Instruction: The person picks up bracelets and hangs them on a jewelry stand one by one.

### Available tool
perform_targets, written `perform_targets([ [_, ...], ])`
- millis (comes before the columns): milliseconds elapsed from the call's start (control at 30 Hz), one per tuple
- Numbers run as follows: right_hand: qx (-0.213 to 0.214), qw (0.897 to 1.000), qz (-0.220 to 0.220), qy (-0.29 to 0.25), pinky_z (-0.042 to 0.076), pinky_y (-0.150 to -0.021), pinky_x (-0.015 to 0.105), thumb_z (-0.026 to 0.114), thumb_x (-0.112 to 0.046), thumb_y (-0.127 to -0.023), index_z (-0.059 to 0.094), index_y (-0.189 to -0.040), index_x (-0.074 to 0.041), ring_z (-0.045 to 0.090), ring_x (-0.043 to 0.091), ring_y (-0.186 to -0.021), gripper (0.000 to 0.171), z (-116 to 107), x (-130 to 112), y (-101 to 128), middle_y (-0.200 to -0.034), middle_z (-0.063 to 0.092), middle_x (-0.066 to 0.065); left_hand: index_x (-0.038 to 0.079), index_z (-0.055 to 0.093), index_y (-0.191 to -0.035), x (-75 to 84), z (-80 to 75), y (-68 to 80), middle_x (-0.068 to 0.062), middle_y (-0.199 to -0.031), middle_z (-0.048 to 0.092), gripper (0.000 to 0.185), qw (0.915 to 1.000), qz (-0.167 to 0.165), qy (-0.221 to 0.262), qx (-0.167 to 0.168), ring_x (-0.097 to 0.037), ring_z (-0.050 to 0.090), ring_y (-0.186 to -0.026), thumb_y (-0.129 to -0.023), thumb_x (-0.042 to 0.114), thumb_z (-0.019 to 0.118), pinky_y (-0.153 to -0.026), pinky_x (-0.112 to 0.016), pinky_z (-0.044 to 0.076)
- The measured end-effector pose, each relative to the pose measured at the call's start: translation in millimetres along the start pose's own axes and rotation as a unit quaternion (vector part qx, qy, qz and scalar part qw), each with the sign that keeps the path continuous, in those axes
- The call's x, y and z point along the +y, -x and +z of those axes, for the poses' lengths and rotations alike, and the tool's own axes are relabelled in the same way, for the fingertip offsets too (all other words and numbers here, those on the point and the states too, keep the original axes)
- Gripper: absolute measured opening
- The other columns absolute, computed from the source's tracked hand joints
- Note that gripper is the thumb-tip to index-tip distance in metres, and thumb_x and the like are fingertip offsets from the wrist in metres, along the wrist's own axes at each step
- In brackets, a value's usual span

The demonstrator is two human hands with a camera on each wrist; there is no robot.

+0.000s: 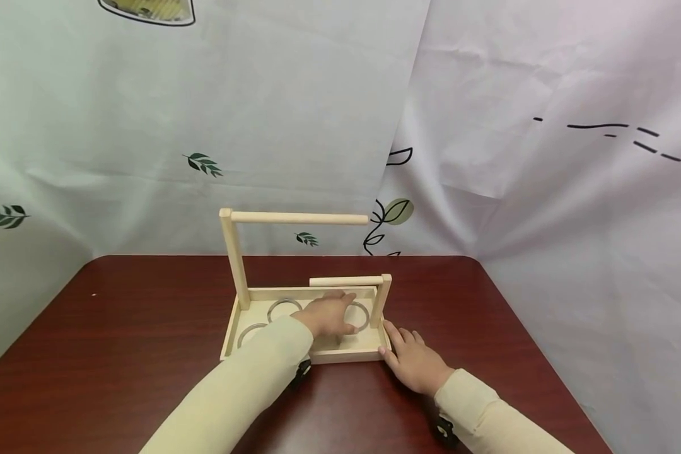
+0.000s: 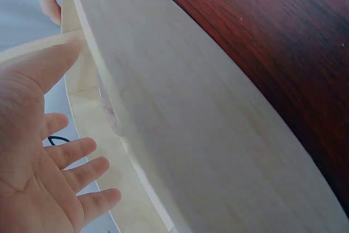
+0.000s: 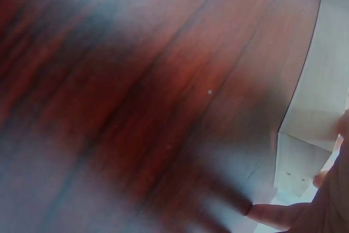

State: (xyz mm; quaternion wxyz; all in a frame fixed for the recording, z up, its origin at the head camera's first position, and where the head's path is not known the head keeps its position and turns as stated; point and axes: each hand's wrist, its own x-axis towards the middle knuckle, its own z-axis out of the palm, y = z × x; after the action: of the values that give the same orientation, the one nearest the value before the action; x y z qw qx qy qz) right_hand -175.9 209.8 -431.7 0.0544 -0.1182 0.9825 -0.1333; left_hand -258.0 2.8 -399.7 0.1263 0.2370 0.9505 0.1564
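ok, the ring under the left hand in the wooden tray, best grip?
Pinch the ring by its rim, coming straight down from above. It lies flat on the tray floor, walled by the tray's sides, so no side approach. The left hand already rests over it; the right hand is beside the tray.

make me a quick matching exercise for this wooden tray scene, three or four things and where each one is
Things:
1. left hand
2. right hand
3. long dowel
4. short dowel

Places:
A. on top of the tall post
B. flat on the table by the tray's right end
C. inside the wooden tray, over the rings
D. on top of the low post

Pairs: 1-C, 2-B, 3-A, 4-D
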Motion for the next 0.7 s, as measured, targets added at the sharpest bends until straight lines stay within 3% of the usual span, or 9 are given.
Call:
perform_targets([
  [267,-0.002,1.0,0.001,-0.001,0.039,-0.098,0.059,0.044,-0.042,-0.101,0.034,-0.149,-0.01,0.042,0.054,-0.124,0.059,-3,-2,-1,-0.135,0.047,0.028,0.013,0.039,-0.148,-1.2,2.9,-6.6,-0.016,-0.15,0.038,0.079,0.9999,0.014,0.008,-0.003,-0.031,0.036,-0.138,-0.082,0.039,0.075,-0.108,-0.043,0.035],
  [700,-0.004,1.0,0.009,0.001,0.041,-0.096,0.06,0.043,-0.043,-0.102,0.033,-0.15,-0.012,0.041,0.054,-0.125,0.059,-1,-2,-1,-0.136,0.046,0.028,0.011,0.038,-0.149,2.3,5.9,-14.0,-0.019,-0.149,0.038,0.091,0.9998,0.012,-0.003,-0.015,-0.032,0.037,-0.137,-0.075,0.036,0.083,-0.109,-0.042,0.033],
])
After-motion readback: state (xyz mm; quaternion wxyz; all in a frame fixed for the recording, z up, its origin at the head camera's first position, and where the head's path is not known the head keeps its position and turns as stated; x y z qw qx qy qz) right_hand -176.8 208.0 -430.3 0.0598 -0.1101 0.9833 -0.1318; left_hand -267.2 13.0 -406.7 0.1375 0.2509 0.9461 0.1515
